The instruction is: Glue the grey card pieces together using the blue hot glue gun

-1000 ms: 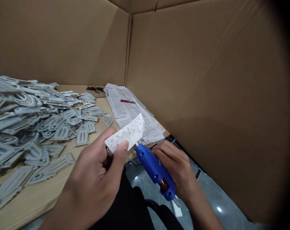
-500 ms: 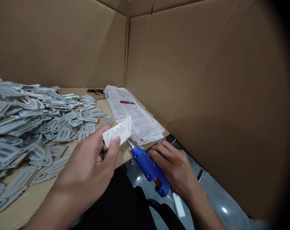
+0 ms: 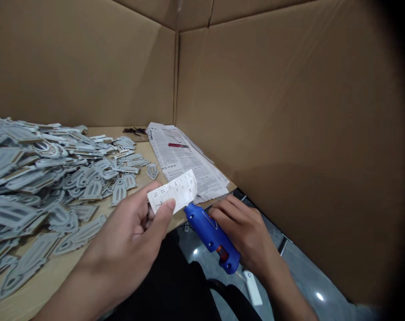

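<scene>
My left hand (image 3: 135,232) pinches a small white paper slip (image 3: 172,191) with printed boxes and writing, its thumb lying across the near edge. A blue glue gun (image 3: 212,238) with a red part near its back end is gripped by my right hand (image 3: 241,227), fingers curled around the handle on its far side. The gun's nozzle points up and left, and its tip is hidden behind the slip's right end. Whether nozzle and paper touch, I cannot tell.
A large heap of grey-white flat plastic pieces (image 3: 55,169) covers the left of the wooden table (image 3: 129,180). Newspaper sheets (image 3: 202,171) lie at the corner with a red pen-like object (image 3: 178,145) on top. Dark cords (image 3: 134,131) rest behind. Cardboard walls (image 3: 272,111) enclose the table.
The slip has shifted slightly right and turned to face me more. It now covers the metal nozzle, which showed before. The view has tipped a little.
</scene>
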`<state>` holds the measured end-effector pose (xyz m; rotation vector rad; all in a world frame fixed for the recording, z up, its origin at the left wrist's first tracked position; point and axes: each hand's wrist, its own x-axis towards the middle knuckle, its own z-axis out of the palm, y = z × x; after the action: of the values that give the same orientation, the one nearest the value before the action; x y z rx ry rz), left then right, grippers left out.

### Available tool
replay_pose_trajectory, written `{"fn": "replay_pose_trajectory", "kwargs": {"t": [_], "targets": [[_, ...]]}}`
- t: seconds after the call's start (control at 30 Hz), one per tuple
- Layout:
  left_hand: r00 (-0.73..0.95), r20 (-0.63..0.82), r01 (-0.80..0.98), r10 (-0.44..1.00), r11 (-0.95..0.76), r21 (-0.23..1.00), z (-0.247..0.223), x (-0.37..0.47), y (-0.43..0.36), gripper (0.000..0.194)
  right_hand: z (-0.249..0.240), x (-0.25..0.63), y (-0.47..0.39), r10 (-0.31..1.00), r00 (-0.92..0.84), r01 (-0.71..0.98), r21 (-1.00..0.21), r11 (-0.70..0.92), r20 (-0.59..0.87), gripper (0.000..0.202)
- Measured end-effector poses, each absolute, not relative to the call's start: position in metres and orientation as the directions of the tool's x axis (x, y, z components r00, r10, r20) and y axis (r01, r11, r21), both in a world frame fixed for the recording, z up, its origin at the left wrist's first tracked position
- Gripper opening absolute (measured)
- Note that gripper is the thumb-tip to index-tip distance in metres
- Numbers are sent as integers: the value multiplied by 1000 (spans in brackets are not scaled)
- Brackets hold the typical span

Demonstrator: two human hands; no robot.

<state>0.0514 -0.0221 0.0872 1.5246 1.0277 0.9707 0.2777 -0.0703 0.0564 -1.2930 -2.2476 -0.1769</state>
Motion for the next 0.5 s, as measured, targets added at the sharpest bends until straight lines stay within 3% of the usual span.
{"fn": "replay_pose_trajectory", "kwargs": {"t": [0.13,0.23,0.4,0.5], "targets": [[171,127,115,977,-147,982,89,57,-25,22,54,276,-69,783,-361,786,-286,548,507,28],[173,171,117,970,-192,974,89,58,-27,23,54,276,-67,801,-341,749,-373,548,491,30],[48,207,200,977,-212,956,88,57,-19,18,56,277,-69,781,-336,666,-452,593,527,22],[112,90,28,990,-93,995,86,54,-13,19,54,281,-69,777,-317,659,-463,593,543,21]]}}
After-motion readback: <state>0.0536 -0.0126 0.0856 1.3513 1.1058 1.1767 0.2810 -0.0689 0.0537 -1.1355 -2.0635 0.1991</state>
